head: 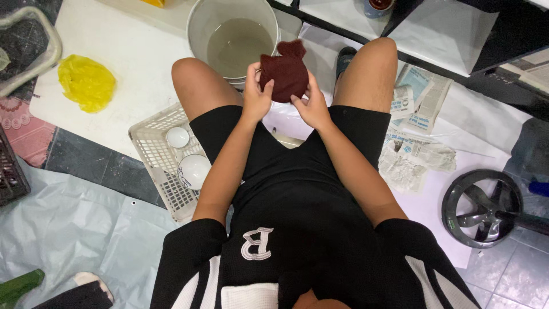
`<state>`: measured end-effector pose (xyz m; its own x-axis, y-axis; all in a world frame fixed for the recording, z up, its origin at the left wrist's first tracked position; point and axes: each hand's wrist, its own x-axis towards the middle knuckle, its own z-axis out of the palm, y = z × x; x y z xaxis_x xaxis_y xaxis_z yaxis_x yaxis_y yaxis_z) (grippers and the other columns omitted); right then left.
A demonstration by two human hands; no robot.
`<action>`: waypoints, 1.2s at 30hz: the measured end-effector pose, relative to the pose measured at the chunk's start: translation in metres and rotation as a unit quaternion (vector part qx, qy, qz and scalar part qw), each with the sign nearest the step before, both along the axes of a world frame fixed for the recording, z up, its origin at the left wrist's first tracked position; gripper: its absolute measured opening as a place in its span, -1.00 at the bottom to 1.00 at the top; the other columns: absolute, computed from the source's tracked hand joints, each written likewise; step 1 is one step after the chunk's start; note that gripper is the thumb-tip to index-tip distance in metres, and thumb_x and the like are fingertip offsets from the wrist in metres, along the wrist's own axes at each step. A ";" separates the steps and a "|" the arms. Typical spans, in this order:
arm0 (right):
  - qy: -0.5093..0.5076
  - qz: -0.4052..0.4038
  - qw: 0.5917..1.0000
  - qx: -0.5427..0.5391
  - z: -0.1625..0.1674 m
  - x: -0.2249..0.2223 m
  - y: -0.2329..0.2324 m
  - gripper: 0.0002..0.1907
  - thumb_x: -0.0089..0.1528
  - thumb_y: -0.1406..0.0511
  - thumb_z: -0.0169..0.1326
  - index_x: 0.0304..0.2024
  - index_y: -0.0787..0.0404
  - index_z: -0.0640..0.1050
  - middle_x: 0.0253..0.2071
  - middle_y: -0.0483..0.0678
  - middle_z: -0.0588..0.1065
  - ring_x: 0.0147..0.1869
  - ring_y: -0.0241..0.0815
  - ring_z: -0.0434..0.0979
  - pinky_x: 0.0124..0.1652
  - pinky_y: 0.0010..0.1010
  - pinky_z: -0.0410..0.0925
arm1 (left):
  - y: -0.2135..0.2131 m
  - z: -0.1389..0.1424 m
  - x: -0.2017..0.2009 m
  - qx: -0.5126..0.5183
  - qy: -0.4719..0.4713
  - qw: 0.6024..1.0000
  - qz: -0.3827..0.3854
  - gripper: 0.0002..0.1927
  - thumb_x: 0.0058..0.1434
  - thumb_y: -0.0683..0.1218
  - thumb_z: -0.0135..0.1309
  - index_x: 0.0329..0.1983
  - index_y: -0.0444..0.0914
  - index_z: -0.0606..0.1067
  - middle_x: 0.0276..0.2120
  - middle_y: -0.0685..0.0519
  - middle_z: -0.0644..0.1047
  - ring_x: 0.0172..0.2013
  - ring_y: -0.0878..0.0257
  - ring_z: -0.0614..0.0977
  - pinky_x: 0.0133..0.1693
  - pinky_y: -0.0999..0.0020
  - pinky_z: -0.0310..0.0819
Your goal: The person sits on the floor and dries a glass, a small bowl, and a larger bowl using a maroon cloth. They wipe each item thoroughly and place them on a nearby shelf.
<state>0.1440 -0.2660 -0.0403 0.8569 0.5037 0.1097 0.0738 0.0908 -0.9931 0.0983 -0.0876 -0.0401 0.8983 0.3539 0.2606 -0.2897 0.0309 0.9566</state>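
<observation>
Head view, looking down past black shorts and bare knees: dark red cloth (285,73) held up between the knees, just in front of a white bucket (233,35) of cloudy water, with left hand (257,94) and right hand (311,103) both in a closed grip on its lower edges, fingers pinching the fabric. On the floor by the left thigh, a white plastic basket (157,150) with two white rounded pieces inside; farther toward the left edge of the floor, a crumpled yellow bag (86,82) on a white sheet. Crumpled newspaper (414,151) beside the right thigh, and a black fan guard (481,207) near the right edge of the floor.
</observation>
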 end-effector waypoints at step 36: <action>0.013 -0.040 0.998 0.054 -0.010 0.005 -0.011 -0.73 0.28 0.52 0.20 -0.09 0.27 0.39 -0.14 -0.08 0.53 -0.05 -0.34 0.52 -0.07 -0.47 0.41 | -0.008 0.019 -0.018 0.063 -0.008 0.994 -0.088 -0.54 0.32 -0.39 0.02 0.28 -0.38 0.31 0.08 -0.09 0.50 0.15 0.17 0.54 0.19 0.36 0.42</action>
